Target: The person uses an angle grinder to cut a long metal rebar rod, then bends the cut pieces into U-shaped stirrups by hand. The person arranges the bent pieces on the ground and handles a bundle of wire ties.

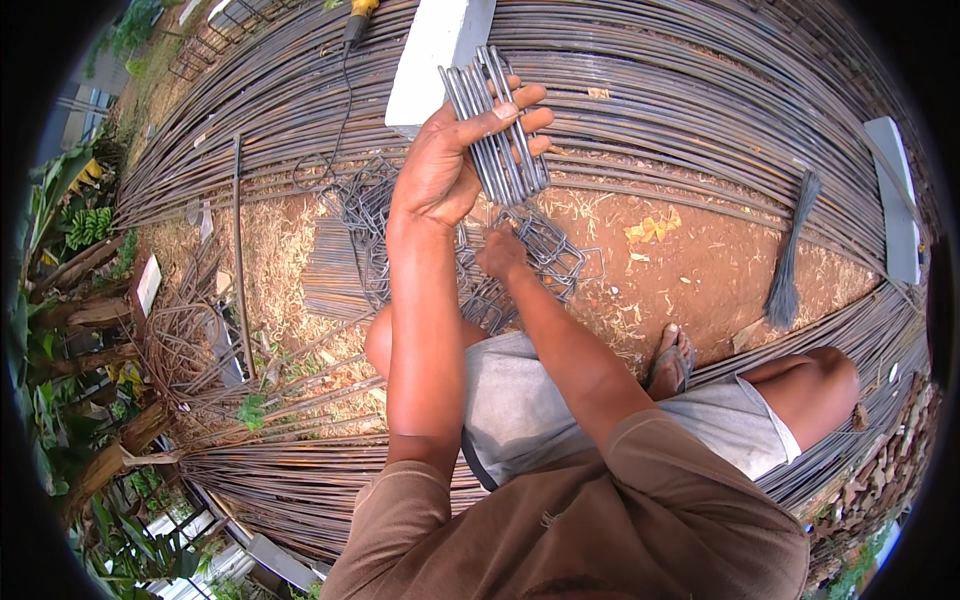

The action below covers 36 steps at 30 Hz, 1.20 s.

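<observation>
My left hand [455, 165] is raised and closed round a stack of bent steel stirrups [495, 130], thumb across the near side and fingers behind and through them. The stirrups are narrow grey rectangles lying side by side. Lower down, my right hand [500, 252] reaches into a loose pile of stirrups [545, 250] on the ground, its fingers curled on the wire there. The fingertips are partly hidden, so which stirrup they pinch is hard to see. More tangled stirrups [365, 205] lie to the left, partly behind my left forearm.
Long steel bars [680, 110] run across the far side, with more bars [290, 490] behind me. A white block [440, 60] stands on the far bars, near a corded yellow tool [360, 20]. Short cut rods [340, 265] lie left; a tie-wire bundle [795, 250] lies right.
</observation>
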Motion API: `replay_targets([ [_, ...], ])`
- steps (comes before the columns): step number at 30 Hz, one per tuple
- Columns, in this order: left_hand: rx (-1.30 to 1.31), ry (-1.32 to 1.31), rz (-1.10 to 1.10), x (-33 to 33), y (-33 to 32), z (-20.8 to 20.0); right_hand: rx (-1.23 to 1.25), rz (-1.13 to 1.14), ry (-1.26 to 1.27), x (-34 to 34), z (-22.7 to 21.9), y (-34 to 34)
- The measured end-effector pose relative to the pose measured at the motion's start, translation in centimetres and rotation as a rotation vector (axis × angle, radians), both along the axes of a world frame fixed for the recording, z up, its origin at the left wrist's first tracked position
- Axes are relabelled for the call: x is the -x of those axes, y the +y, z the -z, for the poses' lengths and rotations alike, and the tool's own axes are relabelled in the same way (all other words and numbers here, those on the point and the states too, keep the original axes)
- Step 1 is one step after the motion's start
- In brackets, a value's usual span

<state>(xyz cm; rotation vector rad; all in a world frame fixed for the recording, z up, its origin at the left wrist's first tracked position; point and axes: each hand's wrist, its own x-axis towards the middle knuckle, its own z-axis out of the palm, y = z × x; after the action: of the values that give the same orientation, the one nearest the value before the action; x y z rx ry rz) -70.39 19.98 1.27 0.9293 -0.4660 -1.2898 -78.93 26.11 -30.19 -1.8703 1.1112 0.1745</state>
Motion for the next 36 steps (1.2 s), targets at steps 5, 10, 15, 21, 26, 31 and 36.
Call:
replay_targets([
  [5,0.031,0.023,0.040,-0.3,0.4,0.0,0.099,0.089,-0.116,-0.4,0.9,1.3],
  [10,0.036,-0.015,0.039,-0.3,0.1,-0.2,0.218,0.148,-0.238,-1.1,4.0,2.2],
  [15,0.107,0.024,0.012,-2.2,0.9,0.6,-0.114,0.406,-0.343,-1.2,2.2,1.7],
  [21,-0.065,0.032,-0.080,-2.6,1.8,-0.9,-0.438,0.742,-0.828,3.6,-4.7,-3.9],
  [26,-0.024,-0.075,-0.080,-2.8,0.8,2.4,-0.189,0.752,-0.950,9.0,-17.3,-10.2],
  [31,-0.035,-0.052,-0.081,-1.9,-0.3,4.3,0.042,0.558,-0.984,9.3,-24.0,-11.7],
  [36,-0.070,-0.147,-0.015,-1.2,-0.6,4.4,0.061,0.392,-0.970,8.6,-25.0,-11.2],
])
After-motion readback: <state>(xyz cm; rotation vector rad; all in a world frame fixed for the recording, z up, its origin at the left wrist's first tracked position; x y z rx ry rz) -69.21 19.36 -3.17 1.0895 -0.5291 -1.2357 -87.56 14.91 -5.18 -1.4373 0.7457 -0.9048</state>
